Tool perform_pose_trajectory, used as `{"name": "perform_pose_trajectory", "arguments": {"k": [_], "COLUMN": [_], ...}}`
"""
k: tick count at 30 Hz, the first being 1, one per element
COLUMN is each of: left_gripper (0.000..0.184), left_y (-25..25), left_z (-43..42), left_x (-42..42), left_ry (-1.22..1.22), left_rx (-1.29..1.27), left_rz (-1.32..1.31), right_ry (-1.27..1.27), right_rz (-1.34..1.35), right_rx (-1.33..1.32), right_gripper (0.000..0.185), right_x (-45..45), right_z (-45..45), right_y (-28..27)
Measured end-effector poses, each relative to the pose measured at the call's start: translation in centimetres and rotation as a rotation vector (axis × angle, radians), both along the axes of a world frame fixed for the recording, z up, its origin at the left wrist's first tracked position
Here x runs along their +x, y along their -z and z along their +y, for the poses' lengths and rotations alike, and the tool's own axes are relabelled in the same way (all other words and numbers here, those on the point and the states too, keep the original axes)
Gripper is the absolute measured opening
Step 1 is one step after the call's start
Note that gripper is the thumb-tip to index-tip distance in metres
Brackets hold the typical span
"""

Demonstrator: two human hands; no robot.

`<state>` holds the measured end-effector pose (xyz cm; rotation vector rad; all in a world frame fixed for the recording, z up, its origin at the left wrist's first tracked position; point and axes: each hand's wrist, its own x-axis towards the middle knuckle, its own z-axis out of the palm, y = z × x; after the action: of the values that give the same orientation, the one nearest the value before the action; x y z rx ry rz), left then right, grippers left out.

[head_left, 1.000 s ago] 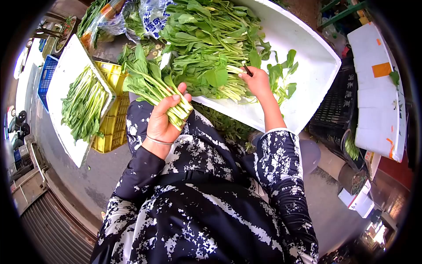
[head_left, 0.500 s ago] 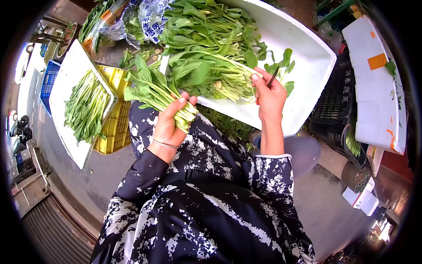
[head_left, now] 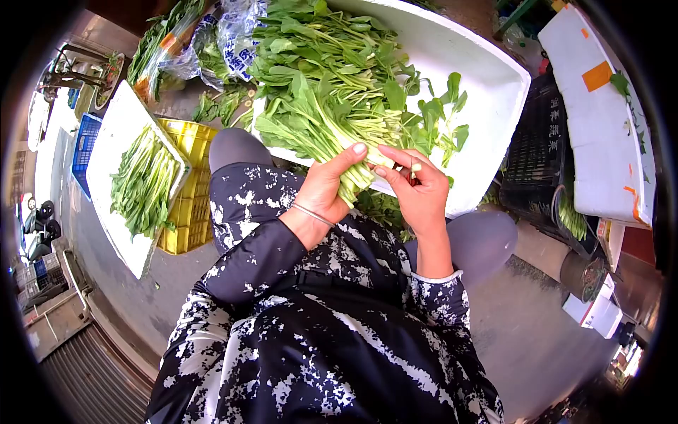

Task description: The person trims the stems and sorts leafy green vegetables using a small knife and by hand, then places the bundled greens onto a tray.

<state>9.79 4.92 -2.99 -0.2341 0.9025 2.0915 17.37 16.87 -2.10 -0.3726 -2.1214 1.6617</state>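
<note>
My left hand (head_left: 326, 185) is closed round a bunch of leafy green stalks (head_left: 311, 127), whose leaves point up and left over the foam box. Close beside it, my right hand (head_left: 418, 185) has its fingers pinched at the stalk ends, with a small pale stalk piece (head_left: 415, 168) at its fingertips. The dark tool seen earlier in this hand is mostly hidden, with only a reddish-dark bit showing. A large pile of greens (head_left: 339, 53) lies in the white foam box (head_left: 487, 92), with loose leafy sprigs (head_left: 441, 120) to its right.
On the left, a white foam lid (head_left: 116, 141) bearing trimmed greens (head_left: 143, 180) rests on yellow crates (head_left: 185, 205), with a blue crate (head_left: 86, 145) behind. Plastic bags (head_left: 236, 35) lie at the top. Black crates (head_left: 535, 141) and another foam box (head_left: 600, 127) stand at the right.
My left hand has moved right and up with the bunch. My right hand has brought its stalk from the pile to the bunch, and the two hands are now close together.
</note>
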Motion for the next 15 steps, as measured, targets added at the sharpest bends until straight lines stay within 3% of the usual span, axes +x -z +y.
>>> {"name": "perform_pose_trajectory", "arguments": {"k": [3,4,8,15], "left_gripper": [0.019,0.018,0.019,0.020], "left_y": [-0.9,-0.8,-0.9,-1.4], "left_z": [0.5,0.8,1.1,1.5], "left_x": [0.0,0.0,0.0,0.8], "left_ry": [0.026,-0.002,0.015,0.024], "left_rx": [-0.014,-0.038,-0.012,0.022], "left_rz": [-0.112,-0.168,-0.228,-0.339], "right_ry": [0.133,0.098,-0.101,0.018], "right_rz": [0.061,0.045,0.193,0.217], "right_rx": [-0.243,-0.329,-0.590,-0.238], "right_gripper": [0.029,0.041,0.056,0.049], "right_x": [0.8,1.2,2.0,1.2], "right_z": [-0.3,-0.3,-1.4,-1.7], "right_y": [1.6,1.8,1.9,2.3]}}
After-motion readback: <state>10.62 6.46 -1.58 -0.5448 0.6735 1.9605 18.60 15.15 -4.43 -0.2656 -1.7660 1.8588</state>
